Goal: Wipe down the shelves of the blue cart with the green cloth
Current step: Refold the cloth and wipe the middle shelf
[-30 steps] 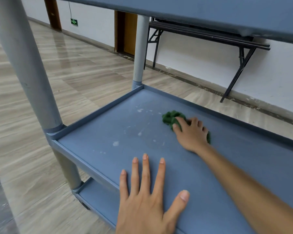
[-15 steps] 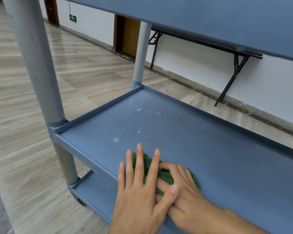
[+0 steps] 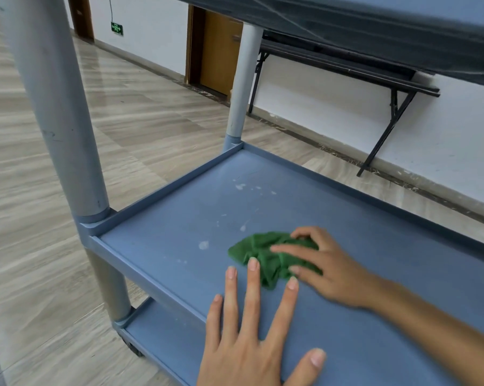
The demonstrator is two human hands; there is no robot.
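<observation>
The blue cart's middle shelf (image 3: 162,235) fills the view, with white smudges (image 3: 204,245) on its left half. A crumpled green cloth (image 3: 258,253) lies on the shelf, and my right hand (image 3: 325,267) presses down on its right part, fingers curled over it. My left hand (image 3: 252,327) rests flat on the shelf just in front of the cloth, fingers spread, the middle fingertip touching the cloth's near edge. The top shelf (image 3: 374,26) hangs overhead. A lower shelf (image 3: 162,334) shows beneath at the left.
Grey cart posts stand at the near left (image 3: 57,112) and far corner (image 3: 242,87). A caster (image 3: 133,348) sits under the near corner. A folded black table (image 3: 374,76) leans on the white wall behind. Wooden floor extends to the left.
My right hand has pushed the cloth away from the near edge toward the shelf's middle, separating from my left hand, which stays flat near the front.
</observation>
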